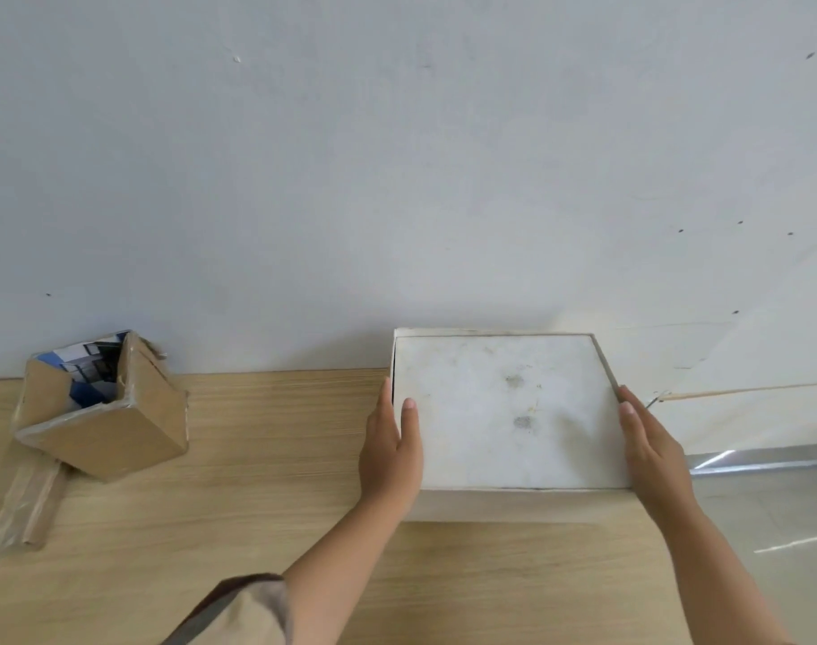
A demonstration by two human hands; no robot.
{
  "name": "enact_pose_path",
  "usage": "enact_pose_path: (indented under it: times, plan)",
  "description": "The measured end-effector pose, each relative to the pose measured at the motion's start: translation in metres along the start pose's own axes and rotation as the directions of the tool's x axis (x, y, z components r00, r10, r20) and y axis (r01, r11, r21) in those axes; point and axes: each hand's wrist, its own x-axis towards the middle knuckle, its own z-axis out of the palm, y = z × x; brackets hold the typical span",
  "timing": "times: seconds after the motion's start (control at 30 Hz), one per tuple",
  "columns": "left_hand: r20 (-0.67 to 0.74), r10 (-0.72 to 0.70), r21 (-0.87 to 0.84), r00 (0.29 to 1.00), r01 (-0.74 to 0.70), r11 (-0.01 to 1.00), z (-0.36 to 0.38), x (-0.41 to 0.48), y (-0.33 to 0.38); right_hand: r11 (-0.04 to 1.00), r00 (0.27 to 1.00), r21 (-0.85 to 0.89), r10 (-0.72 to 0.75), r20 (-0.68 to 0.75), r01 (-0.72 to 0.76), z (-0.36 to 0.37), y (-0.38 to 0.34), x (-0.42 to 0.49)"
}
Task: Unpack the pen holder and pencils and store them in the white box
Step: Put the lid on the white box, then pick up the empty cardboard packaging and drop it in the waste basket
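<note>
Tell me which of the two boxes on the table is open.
The brown cardboard box at far left: its top gapes, showing blue printed packaging inside. The white box, gripped by both hands, has its lid on.

Wooden table (257,458) against a grey wall (397,155).

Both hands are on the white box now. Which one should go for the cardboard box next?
Left. The left hand is on the white box side facing the cardboard box; the right hand would have to cross over.

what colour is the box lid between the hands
White, with a few grey smudges on the lid, as the head view shows.
</note>
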Motion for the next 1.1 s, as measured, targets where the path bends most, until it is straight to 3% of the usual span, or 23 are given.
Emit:
enact_pose_path:
  times: [0.27,0.37,0.5,0.57,0.63,0.73,0.8,0.9,1.0,1.1]
  plan:
    - [-0.052,0.001,-0.011,0.999,-0.001,1.0,0.022,0.017,0.012,0.995,0.999,-0.104,0.001,0.054,0.005,-0.004,-0.004,0.038]
    - [-0.009,-0.019,-0.003,1.0,0.019,1.0,0.022,0.022,0.015,0.984,0.997,-0.18,-0.002,0.08,0.016,-0.004,-0.006,0.046]
    - [0.133,-0.057,-0.016,0.989,0.06,0.998,0.005,0.025,0.015,0.896,0.995,-0.443,0.024,0.094,0.02,-0.006,-0.014,0.043]
    - [0.1,-0.018,-0.024,0.995,0.02,1.0,-0.021,0.02,0.007,0.815,0.994,-0.573,-0.108,-0.002,0.087,-0.001,-0.024,0.032]
    - [-0.029,0.118,-0.008,0.993,-0.118,0.993,-0.058,0.009,-0.003,0.829,0.951,-0.525,-0.289,-0.11,0.191,0.014,-0.05,0.016]
    - [-0.285,0.3,0.208,0.91,-0.247,0.946,-0.128,-0.008,-0.035,0.846,0.869,-0.334,-0.478,-0.127,0.417,0.059,-0.107,-0.015]
    - [-0.461,0.303,0.29,0.834,-0.181,0.94,-0.173,-0.011,-0.064,0.806,0.814,-0.196,-0.578,-0.055,0.559,0.103,-0.144,-0.036]
    - [-0.639,0.18,0.262,0.748,-0.008,0.965,-0.227,-0.016,-0.095,0.769,0.76,0.0,-0.633,0.146,0.64,0.171,-0.187,-0.068]
    - [-0.7,0.093,0.283,0.708,0.156,0.946,-0.272,-0.02,-0.126,0.758,0.683,0.089,-0.626,0.377,0.646,0.233,-0.219,-0.101]
    - [-0.683,0.036,0.352,0.729,0.286,0.891,-0.305,-0.015,-0.156,0.741,0.578,0.104,-0.596,0.558,0.664,0.285,-0.247,-0.13]
